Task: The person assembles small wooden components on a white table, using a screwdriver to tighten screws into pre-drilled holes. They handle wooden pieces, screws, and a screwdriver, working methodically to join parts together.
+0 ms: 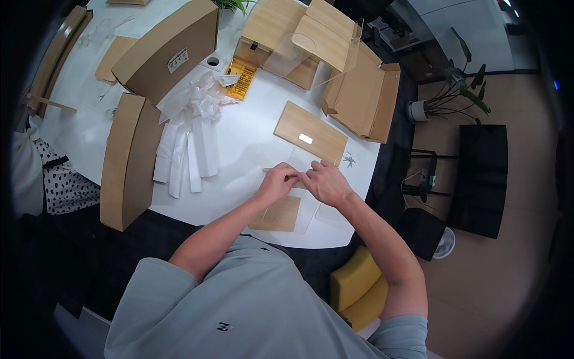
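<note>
My left hand (278,182) and my right hand (326,183) meet over the near part of the white table, fingers pinched together. What lies between the fingertips is too small to make out. Under and around them is a clear plastic panel (310,209), partly hidden by the hands. A small light-wood panel (281,215) lies below my left wrist, near the table edge. Beyond my hands rests a larger wood-grain board (326,139) with a white label (305,139). Several small metal screws (348,160) lie in a heap to its right.
A partly assembled wooden cabinet (287,30) with clear doors stands at the back. An open cardboard box (365,96) is right of it, taller cartons (128,158) stand left. Plastic wrapping (197,107), white strips (194,158) and a yellow tool kit (241,81) lie between. A yellow chair (359,281) is near my right side.
</note>
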Demonstrator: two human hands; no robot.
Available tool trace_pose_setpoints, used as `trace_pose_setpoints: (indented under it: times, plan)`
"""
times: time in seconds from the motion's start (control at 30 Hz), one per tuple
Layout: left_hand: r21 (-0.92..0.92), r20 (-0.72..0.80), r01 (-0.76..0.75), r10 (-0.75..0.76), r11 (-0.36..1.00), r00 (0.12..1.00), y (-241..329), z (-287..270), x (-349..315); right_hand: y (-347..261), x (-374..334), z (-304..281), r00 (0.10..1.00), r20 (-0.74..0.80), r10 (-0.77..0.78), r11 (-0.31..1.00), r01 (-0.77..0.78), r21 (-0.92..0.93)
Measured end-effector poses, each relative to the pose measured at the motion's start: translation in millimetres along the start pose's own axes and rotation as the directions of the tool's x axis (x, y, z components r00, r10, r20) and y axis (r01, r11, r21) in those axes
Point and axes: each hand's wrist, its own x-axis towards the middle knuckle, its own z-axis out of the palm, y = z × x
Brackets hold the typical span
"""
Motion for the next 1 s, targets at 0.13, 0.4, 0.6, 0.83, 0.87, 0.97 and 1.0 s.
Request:
trace_pose_setpoints:
  times: [0.13, 0.4, 0.6, 0.83, 0.87, 0.97, 1.0]
  plan:
    - [-0.037, -0.006, 0.006, -0.006, 0.999, 1.0, 3, 0, -1, -2, 4, 8, 0.998, 0.024, 0.066, 0.997, -0.066, 0.042]
    - [-0.007, -0.016, 0.003, -0.003, 1.0, 1.0, -3, 5, 5, -23, 13, 33, 0.618, 0.351, 0.704, 0.4, -0.752, 0.523]
    - [-0.056, 0.009, 0.042, -0.042, 0.998, 0.999, 0, 3, 4, -22, 13, 28, 0.694, 0.294, 0.657, 0.469, -0.682, 0.561]
    - [-0.079, 0.008, 0.018, -0.018, 0.997, 1.0, -3, 4, -1, -29, 6, 1, 0.757, 0.172, 0.631, 0.6, -0.616, 0.511]
    - [-0.069, 0.004, 0.01, -0.01, 0.998, 1.0, -4, 4, -1, -27, 5, 3, 0.732, 0.122, 0.671, 0.566, -0.611, 0.553]
    - [-0.03, -0.002, -0.002, 0.002, 1.0, 1.0, -3, 3, 1, -30, 6, -18, 0.827, 0.186, 0.531, 0.767, -0.562, 0.31]
    - [-0.015, -0.003, -0.004, 0.004, 1.0, 1.0, -3, 3, 1, -27, 4, -15, 0.88, 0.109, 0.463, 0.84, -0.475, 0.264]
